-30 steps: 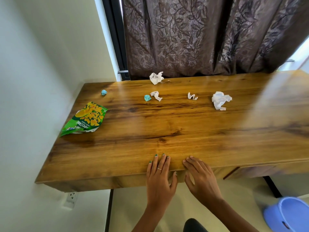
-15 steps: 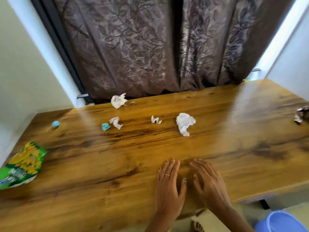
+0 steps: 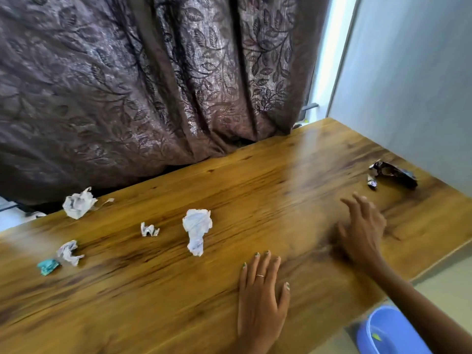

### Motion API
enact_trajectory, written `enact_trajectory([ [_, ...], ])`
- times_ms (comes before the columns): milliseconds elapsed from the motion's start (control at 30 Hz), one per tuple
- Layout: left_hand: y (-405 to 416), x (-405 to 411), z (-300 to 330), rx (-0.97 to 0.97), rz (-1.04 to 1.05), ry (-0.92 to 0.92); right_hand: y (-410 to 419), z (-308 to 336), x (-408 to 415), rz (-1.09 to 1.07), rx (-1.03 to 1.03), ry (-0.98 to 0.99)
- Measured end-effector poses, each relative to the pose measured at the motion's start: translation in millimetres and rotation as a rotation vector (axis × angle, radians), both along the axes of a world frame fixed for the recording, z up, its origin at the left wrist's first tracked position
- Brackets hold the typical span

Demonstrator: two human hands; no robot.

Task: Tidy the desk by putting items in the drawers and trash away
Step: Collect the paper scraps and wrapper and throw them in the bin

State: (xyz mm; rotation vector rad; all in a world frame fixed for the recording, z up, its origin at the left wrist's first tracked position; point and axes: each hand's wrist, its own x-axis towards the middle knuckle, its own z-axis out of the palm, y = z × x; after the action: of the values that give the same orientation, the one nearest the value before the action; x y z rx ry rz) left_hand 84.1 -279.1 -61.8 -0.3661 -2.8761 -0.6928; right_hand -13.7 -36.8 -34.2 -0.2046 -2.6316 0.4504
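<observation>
Crumpled white paper lies scattered on the wooden desk [image 3: 255, 190]: a big wad [image 3: 78, 203] near the curtain, a long wad [image 3: 196, 229] in the middle, a tiny scrap [image 3: 149, 229] and another scrap [image 3: 68, 252] beside a teal crumple [image 3: 48, 266]. A dark shiny wrapper [image 3: 394, 172] sits at the far right, with a small torn piece [image 3: 371, 182] next to it. My left hand [image 3: 261, 300] lies flat on the desk, fingers straight. My right hand [image 3: 362, 229], blurred, hovers with spread fingers a short way before the dark wrapper, holding nothing.
A patterned brown curtain [image 3: 153, 85] hangs behind the desk. A pale wall [image 3: 421, 72] bounds the desk's right end. A blue plastic bin [image 3: 390, 330] stands on the floor below the desk's front right edge.
The view has swung right, so the green snack bag left the frame and the dark wrapper came in. My right hand lifted and moved right toward the wrapper. My left hand stayed flat.
</observation>
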Motion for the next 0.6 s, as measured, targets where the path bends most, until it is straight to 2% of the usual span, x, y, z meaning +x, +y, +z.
enact_trajectory([
  [133, 1, -4, -3, -0.002, -0.005, -0.02, 56, -11, -49, -0.187, 0.059, -0.062],
  [267, 2, -12, -2, -0.013, 0.0, -0.039, 87, -1, -82, -0.338, 0.018, 0.003],
  [433, 2, -24, 4, -0.038, 0.002, -0.063, 113, -6, -110, -0.362, -0.099, -0.001],
  [600, 1, -24, 6, -0.056, 0.005, -0.072, 126, -22, -123, -0.339, -0.035, -0.027],
])
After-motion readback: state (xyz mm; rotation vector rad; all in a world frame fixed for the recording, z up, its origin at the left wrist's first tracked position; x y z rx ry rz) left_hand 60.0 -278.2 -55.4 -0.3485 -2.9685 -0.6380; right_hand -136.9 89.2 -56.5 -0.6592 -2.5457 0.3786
